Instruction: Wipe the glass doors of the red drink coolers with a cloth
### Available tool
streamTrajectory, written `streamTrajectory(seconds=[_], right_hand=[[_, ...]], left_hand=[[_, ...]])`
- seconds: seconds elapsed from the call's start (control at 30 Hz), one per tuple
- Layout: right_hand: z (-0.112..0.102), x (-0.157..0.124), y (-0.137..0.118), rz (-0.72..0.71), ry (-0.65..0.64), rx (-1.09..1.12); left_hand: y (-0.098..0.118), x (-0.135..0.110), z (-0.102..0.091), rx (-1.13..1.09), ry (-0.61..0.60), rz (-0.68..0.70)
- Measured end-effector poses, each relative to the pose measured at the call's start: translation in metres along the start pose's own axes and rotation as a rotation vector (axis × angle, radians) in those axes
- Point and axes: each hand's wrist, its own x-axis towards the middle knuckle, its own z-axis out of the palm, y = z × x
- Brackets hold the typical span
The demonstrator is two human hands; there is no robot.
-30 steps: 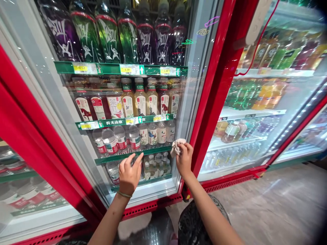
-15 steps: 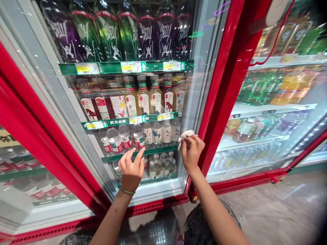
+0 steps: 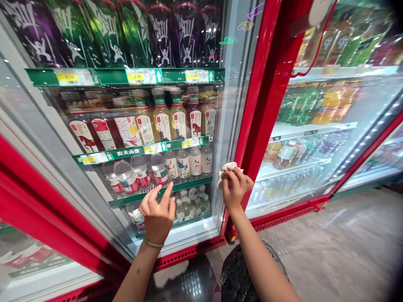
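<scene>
A red-framed drinks fridge has a glass door (image 3: 220, 105) in front of me. My right hand (image 3: 234, 186) is closed around a crumpled white cloth (image 3: 227, 168) and presses it on the glass near the door's right edge, level with the water bottles. My left hand (image 3: 157, 212) is held up to the lower glass with fingers spread and fingertips touching it, holding nothing; a thin band circles its wrist. Behind the glass, green shelves (image 3: 141, 149) carry tea bottles (image 3: 179, 119) and small water bottles (image 3: 143, 174).
Large purple and green bottles (image 3: 132, 29) fill the top shelf. A red frame post (image 3: 267, 96) separates this door from a second fridge (image 3: 330, 126) on the right. Another red-framed door (image 3: 37, 218) stands at left. Grey tiled floor (image 3: 346, 251) lies at lower right.
The view shifted a little. My right hand with the cloth rose slightly along the door's right edge. My left hand stayed on the lower glass.
</scene>
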Motion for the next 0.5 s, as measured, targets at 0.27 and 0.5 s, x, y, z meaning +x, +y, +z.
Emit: streamTrajectory(seconds=[0.27, 0.5], right_hand=[[0.006, -0.02, -0.02, -0.225, -0.263, 0.161], [0.004, -0.03, -0.005, -0.079, -0.146, 0.129]], left_hand=[[0.01, -0.008, 0.008, -0.021, -0.027, 0.019], [0.013, -0.01, 0.009, -0.022, -0.034, 0.024]])
